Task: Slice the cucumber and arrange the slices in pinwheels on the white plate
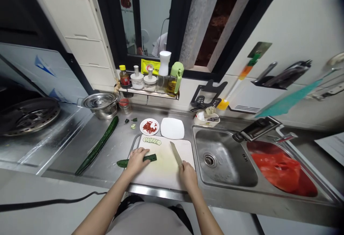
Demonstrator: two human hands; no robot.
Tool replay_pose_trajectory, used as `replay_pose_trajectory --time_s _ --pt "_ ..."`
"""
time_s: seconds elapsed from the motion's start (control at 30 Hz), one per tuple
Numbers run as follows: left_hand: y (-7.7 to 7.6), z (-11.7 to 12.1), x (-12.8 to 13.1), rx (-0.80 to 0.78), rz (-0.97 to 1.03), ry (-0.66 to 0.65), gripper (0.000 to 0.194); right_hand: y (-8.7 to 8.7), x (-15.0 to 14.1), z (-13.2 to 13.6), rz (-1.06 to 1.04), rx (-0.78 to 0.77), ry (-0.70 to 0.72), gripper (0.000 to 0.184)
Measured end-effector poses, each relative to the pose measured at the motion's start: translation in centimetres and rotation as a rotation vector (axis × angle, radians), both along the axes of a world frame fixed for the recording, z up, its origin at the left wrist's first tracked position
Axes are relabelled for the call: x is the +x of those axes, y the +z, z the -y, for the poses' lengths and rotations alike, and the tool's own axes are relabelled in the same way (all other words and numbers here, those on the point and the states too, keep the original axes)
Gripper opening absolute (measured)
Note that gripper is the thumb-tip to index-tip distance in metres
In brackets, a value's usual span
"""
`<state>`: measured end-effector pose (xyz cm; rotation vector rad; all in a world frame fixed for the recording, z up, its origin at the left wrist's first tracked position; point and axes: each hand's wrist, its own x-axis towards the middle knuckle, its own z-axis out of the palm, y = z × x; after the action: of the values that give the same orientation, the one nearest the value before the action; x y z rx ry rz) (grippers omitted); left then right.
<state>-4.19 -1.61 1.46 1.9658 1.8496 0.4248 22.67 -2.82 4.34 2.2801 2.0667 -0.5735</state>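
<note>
Cucumber partly sliced on a white rectangular cutting board [166,177], with one overlapping row of thin pale-green slices [152,141] cut.

The left hand [138,159], fingers curved over and thumb alongside, holds down a dark green cucumber piece [152,157], whose far-left end projects past the board's left edge; the right hand [189,174] is closed round the handle of a steel knife [176,153], its blade apart from the piece. Judged done: the slices near the board's far edge and the small red pieces [149,127] on a round white plate [142,127]. Uncut: most of the held piece and a long whole dark green cucumber [100,145] on the stainless-steel table [64,156], left of the board.
</note>
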Motion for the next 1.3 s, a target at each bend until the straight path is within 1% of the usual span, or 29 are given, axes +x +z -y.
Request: replay_pose_trajectory --time_s 0.07,0.13,0.3,0.37,0.47,0.57,0.67,0.73,0.8,0.93,1.1,1.3 --pt "-0.2 0.2 -0.7 -0.013 -0.029 -0.021 0.052 0.3 -0.2 -0.3 0.001 -0.027 0.007 0.029" --pt "-0.4 0.3 -1.2 -0.029 -0.046 -0.044 0.055 0.4 -0.5 -0.4 0.018 -0.056 0.013 0.028" --pt "-0.1 0.3 -1.6 -0.125 -0.042 -0.139 0.047 0.2 -0.9 -0.6 0.055 -0.115 0.019 0.027" --pt "0.2 0.3 -1.8 -0.141 -0.004 -0.132 0.044 0.1 -0.9 -0.8 0.058 -0.131 0.02 0.028" --pt "0.2 -0.2 -2.7 -0.134 0.099 -0.041 0.045 -0.1 -0.9 -1.1 0.063 -0.149 0.024 0.028" --pt "-0.1 -1.3 -4.2 -0.136 0.154 0.141 0.05 -0.4 -0.9 -1.3 0.065 -0.16 0.027 0.029" --pt "-0.5 -2.6 -6.0 -0.121 0.087 0.324 0.052 -0.6 -1.0 -1.5 0.065 -0.167 0.024 0.03" --pt "-0.8 -3.4 -7.0 -0.114 0.02 0.386 0.052 -0.7 -1.1 -1.5 0.063 -0.173 0.025 0.031" --pt "-0.9 -4.1 -7.8 -0.115 -0.033 0.408 0.05 -0.8 -1.2 -1.5 0.06 -0.174 0.031 0.031" --pt "-0.9 -5.2 -8.7 -0.122 -0.109 0.407 0.049 -0.9 -1.2 -1.4 0.06 -0.175 0.042 0.032" --pt "-1.1 -6.1 -9.2 -0.144 -0.169 0.41 0.049 -1.0 -1.4 -1.3 0.071 -0.169 0.051 0.031" --pt "-1.5 -6.6 -9.4 -0.169 -0.237 0.468 0.046 -0.9 -1.6 -1.3 0.076 -0.188 0.05 0.031"
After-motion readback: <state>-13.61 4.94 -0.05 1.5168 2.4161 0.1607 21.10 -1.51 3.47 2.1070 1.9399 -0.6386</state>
